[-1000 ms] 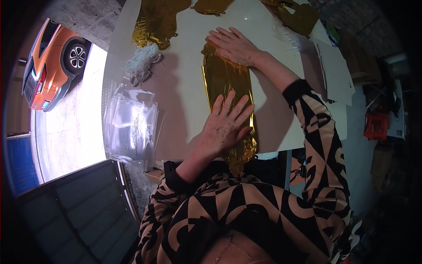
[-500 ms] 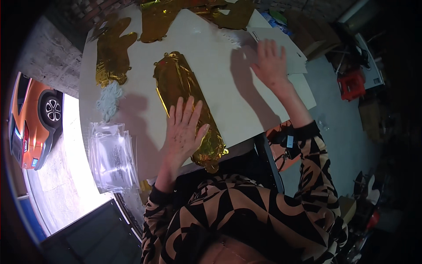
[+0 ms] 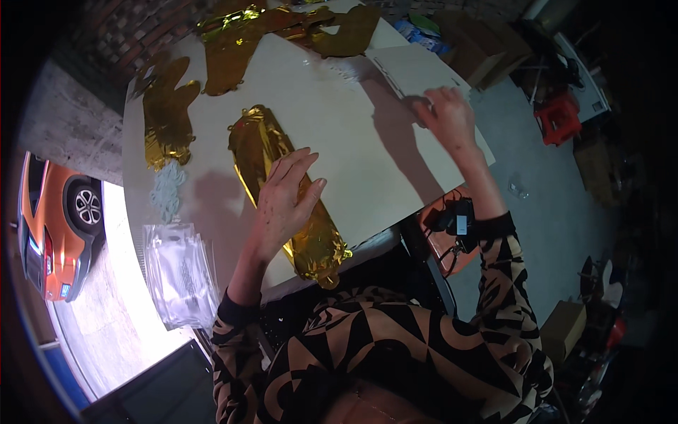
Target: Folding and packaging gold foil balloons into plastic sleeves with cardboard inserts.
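Observation:
A flat gold foil balloon [image 3: 316, 240] lies lengthwise on the pale table, its near end at the front edge. My left hand [image 3: 282, 201] is over its middle, fingers stretched out and thumb apart, gripping nothing; it hides part of the foil, and I cannot tell whether it touches. My right hand [image 3: 452, 120] is at the table's right side, over a white sheet [image 3: 413, 63]. Its fingers are curled in toward the thumb, and whatever may be between them is hidden.
More gold foil balloons lie at the far left [image 3: 166, 113] and far middle [image 3: 229, 60]. Near the left edge are a pale string bundle [image 3: 168, 191] and clear plastic bags [image 3: 180, 272]. Cardboard boxes [image 3: 473, 49] and a red stool [image 3: 558, 120] stand beyond the right side.
The view has shifted, so the table appears farther left and lower. My left hand has tilted sideways over the foil. My right hand has curled its spread fingers and moved rightward over the table.

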The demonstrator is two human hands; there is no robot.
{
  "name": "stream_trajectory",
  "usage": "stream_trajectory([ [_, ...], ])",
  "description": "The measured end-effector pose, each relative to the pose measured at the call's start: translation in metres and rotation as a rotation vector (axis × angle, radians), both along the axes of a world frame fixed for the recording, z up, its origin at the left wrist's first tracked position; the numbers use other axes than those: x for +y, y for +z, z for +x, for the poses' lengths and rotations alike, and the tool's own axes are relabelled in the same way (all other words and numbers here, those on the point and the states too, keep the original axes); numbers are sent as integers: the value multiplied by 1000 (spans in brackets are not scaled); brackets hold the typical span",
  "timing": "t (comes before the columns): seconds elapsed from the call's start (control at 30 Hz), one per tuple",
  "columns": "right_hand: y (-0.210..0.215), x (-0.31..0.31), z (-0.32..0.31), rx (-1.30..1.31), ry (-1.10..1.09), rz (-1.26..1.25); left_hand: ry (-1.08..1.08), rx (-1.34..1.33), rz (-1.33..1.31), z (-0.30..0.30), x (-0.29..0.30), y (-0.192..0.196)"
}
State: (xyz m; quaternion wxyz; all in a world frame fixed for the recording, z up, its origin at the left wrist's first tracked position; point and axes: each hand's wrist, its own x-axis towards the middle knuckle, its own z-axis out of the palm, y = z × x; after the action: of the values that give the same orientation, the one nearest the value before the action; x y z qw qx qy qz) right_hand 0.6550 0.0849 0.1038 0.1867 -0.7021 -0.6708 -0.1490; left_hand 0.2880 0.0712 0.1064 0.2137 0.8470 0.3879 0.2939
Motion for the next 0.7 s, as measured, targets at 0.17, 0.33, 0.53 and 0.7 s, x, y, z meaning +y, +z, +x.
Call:
stream_trajectory([
  [0.17, -8, 60, 141, -169, -271, 103, -151, -74, -190, 72, 29, 17],
  [0.33, -8, 87, 202, 238, -292, -324, -213, -129, -372, 132, 72, 3],
  [0.53, -8, 89, 203, 608, -249, -423, -239, -184, -793, 194, 113, -23],
  [0.7, -23, 82, 212, 620, -182, -372, -195, -257, -997, 230, 128, -21],
])
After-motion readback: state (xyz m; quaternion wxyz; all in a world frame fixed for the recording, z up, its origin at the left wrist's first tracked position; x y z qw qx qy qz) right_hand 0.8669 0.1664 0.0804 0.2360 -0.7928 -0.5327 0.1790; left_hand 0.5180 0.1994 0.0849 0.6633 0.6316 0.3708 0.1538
